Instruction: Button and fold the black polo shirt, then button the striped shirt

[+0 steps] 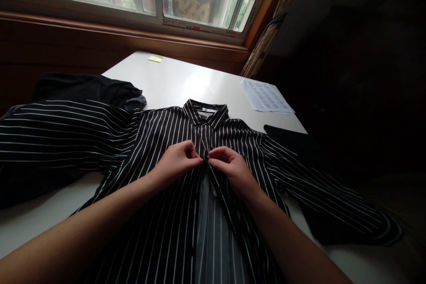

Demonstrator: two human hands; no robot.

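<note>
A black shirt with white stripes (pixel 166 142) lies spread on the white table, its collar (pixel 206 113) toward the window and its sleeves out to both sides. My left hand (pixel 181 157) pinches one front edge of the shirt at chest height. Close beside it, my right hand (pixel 231 164) pinches the other front edge, thumb and forefinger pressed together. The fingertips of both hands nearly meet at the placket; the button or buttonhole between them is too small to make out. Above the hands the front is together, and below them it hangs apart, showing the greyish inside.
Dark clothing (pixel 83 88) lies at the left, partly under the sleeve. Printed sheets (pixel 266 96) rest near the table's right edge, and a yellow sticky note (pixel 155 58) is at the far edge. Behind the table (pixel 173 75) is a window (pixel 199 4).
</note>
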